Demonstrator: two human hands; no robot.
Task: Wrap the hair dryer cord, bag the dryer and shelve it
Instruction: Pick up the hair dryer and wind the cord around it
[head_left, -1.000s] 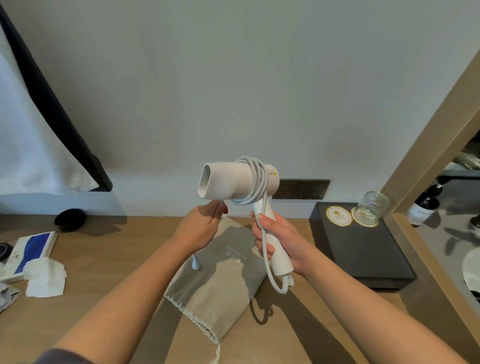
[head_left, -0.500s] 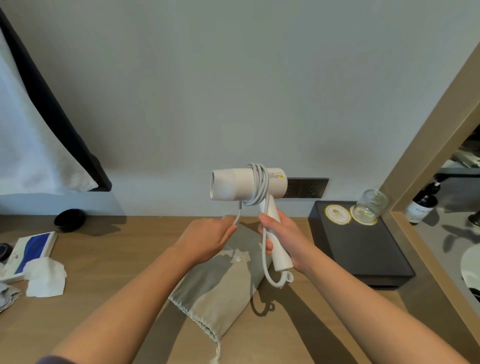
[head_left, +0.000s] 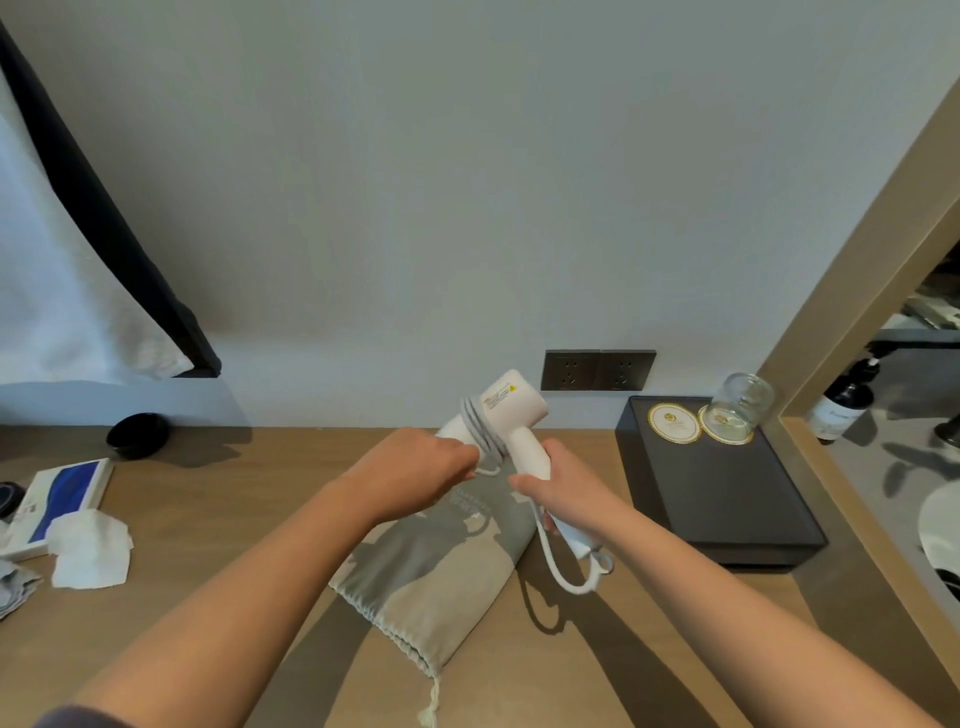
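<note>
While you hold the work over the middle of the table (head_left: 218, 525), a blue-and-white box (head_left: 65, 493) and a crumpled tissue (head_left: 89, 548) lie by its left edge, and a black dish (head_left: 137, 434) sits at its back edge. Your left hand (head_left: 415, 467) is closed into a fist at the front of the barrel, and a short run of cord (head_left: 480, 431) comes out beside its fingertips. You cannot tell whether it clasps the barrel too. The hair dryer (head_left: 517, 410) is off the table, between your hands. Its barrel slants from lower left to upper right: the nozzle is hidden behind your left hand and the labelled rear end aims at the wall sockets (head_left: 597, 370). Grey-white coils ring the barrel's middle. The handle runs down and right into your right hand (head_left: 563, 493), whose fingers wrap fully round it, and a slack loop hangs below the handle's end. Beneath both hands the bag (head_left: 441, 566) lies flat, its drawstring mouth towards the front edge. At the table's back right corner a black tray (head_left: 727, 499) carries two round coasters (head_left: 674, 423), with a glass jar (head_left: 742, 402) on the right-hand one.
</note>
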